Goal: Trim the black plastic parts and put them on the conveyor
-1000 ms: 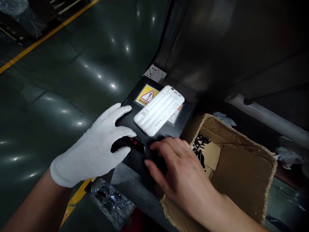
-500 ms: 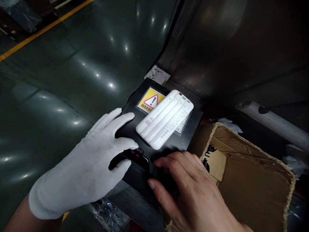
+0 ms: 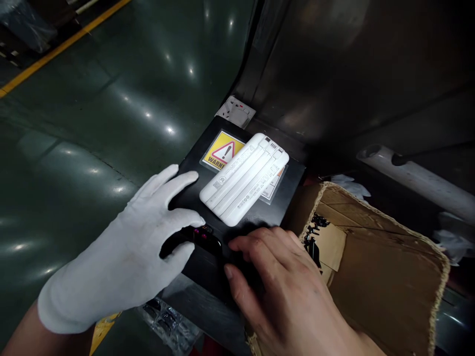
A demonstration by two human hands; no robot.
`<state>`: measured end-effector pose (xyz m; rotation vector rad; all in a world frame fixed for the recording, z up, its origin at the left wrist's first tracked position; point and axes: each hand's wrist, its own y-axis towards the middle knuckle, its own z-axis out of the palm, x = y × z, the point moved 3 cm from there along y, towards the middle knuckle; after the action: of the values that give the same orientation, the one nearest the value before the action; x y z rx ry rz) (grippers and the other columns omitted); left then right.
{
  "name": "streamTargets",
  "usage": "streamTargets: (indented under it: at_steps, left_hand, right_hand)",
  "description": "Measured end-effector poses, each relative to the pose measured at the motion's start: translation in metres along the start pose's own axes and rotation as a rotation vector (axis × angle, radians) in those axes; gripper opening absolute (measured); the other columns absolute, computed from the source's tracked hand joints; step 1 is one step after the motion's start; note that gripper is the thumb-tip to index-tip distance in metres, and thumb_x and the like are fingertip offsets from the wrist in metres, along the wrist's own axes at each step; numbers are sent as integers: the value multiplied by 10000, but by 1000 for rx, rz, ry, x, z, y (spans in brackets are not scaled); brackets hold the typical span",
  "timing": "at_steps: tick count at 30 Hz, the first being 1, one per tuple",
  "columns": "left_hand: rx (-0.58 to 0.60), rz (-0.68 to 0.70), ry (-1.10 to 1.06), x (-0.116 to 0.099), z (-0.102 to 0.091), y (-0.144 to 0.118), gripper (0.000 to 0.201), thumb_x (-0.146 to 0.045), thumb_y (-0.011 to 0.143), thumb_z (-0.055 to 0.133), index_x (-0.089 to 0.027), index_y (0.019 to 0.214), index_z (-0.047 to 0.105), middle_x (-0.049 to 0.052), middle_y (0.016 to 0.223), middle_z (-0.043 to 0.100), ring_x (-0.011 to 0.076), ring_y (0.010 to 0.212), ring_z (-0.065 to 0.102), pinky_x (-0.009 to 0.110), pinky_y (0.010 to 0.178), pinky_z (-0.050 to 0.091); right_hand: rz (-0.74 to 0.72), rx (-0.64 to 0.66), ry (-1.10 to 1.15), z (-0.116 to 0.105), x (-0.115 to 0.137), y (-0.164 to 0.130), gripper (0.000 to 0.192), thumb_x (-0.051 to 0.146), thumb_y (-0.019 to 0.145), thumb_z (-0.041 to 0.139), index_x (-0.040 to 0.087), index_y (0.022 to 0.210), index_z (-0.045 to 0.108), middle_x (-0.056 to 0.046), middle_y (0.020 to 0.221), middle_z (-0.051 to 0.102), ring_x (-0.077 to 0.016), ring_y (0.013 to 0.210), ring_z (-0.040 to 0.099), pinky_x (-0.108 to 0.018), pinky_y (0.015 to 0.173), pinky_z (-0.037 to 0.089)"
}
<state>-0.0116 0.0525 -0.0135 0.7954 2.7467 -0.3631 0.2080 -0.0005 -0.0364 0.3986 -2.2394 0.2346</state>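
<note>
Below the frame's centre, the glossy black strip (image 3: 212, 244) sits between the gloved, spread left hand (image 3: 129, 252) and the loosely curled, part-open right hand (image 3: 287, 284), though contact is hard to judge.

Dim; lamp glare spots the glossy floor (image 3: 85, 123), dark shadow under my right hand (image 3: 287, 277), upper right corner near-black.

The yellow floor line (image 3: 67, 46) and warning sticker (image 3: 224, 150) suggest a factory workshop.
</note>
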Motion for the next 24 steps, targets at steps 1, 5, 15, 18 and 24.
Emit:
streamTargets:
  at_steps: [1,5,15,18,24]
  left_hand:
    - [6,3,5,-1,-1,1,274,-270,882,638,-306,1136,736,-47,1702,299,405,1571,274,614,1265,377]
    - [43,79,26,-9,-12,9,292,-178,892,601,-296,1106,760,-11,1625,426,370,1560,307,579,1290,350]
    - [173,14,-20,-23,-30,22,145,-149,799,668,-221,890,754,98,1644,415,448,1586,213,663,1192,420]
    - [204,-17,-73,-21,-26,23,141,-139,773,674,-192,894,725,112,1710,302,459,1605,127,647,1226,368]
    - [195,3,-83,-13,-19,25,129,-123,700,700,-183,799,643,93,1742,233,416,1615,116,588,1281,275]
  right_hand:
    - [1,-10,11,-1,0,0,175,245,970,652,220,1143,658,-46,990,682,-233,910,617,-427,848,479]
    - [15,-95,177,-9,-3,-4,185,241,1011,607,231,1195,621,-37,1004,669,-192,931,641,-349,834,515]
    - [321,-284,409,-63,-16,-100,205,396,1049,562,261,1176,650,-12,858,682,-165,767,667,-239,681,580]
    - [425,-318,383,-75,-33,-147,275,479,1013,595,249,1136,683,-33,872,718,-184,765,699,-243,686,603]
    - [675,-404,342,-87,-62,-235,434,640,938,613,246,1096,704,-58,911,730,-216,796,703,-276,705,610]
